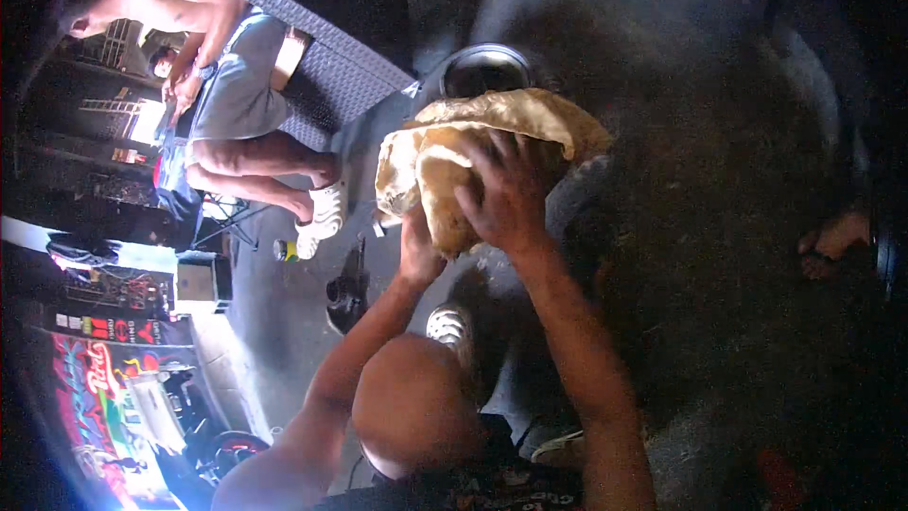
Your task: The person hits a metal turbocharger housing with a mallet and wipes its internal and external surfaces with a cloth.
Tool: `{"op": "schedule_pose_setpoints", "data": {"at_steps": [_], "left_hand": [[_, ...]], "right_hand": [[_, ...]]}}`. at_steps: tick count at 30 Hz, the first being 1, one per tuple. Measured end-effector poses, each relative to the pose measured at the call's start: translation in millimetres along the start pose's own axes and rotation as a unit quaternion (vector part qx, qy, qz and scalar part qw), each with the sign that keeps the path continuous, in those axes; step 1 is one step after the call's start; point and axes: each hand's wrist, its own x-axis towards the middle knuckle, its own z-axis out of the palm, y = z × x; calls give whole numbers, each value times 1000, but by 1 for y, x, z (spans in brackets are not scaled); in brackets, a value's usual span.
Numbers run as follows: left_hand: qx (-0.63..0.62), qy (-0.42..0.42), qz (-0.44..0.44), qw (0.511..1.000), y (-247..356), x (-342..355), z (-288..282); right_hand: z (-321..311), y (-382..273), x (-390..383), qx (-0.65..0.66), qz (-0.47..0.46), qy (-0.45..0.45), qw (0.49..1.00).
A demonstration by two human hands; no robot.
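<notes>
A bulky, yellowed foam pad (pixel 449 194) with a raised, curved edge and uneven, worn surfaces is in front of me, above my knee. My left hand (pixel 419 251) is closed on its lower left edge, with the fingers mostly hidden beneath the foam. Across the top lies my right hand (pixel 506 189), its fingers spread and its thumb apart, touching the foam. Just beyond the pad is a dark round basin (pixel 487 49) with a shiny rim, partly covered by the foam.
To the left, a person (pixel 241 76) in grey shorts and white clogs is beside a black woven-textured box (pixel 336 76). A small yellow-green container (pixel 284 249) and a black part (pixel 347 295) are on the dark floor (pixel 719 322). Someone's bare foot (pixel 837 238) shows at far right.
</notes>
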Motion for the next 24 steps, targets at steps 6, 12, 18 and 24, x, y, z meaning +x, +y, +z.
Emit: {"op": "schedule_pose_setpoints", "data": {"at_steps": [6,12,18,24], "left_hand": [[135,20,114,984,36,26,27],[156,23,115,981,48,19,36],[124,51,62,989,34,9,36],[150,44,113,981,15,6,33]], "right_hand": [[5,20,19,33,1,24,999],[-3,19,7,55,27,60,996],[-80,62,-51,72,111,245,960],[-170,137,-103,-256,222,295,893]]}}
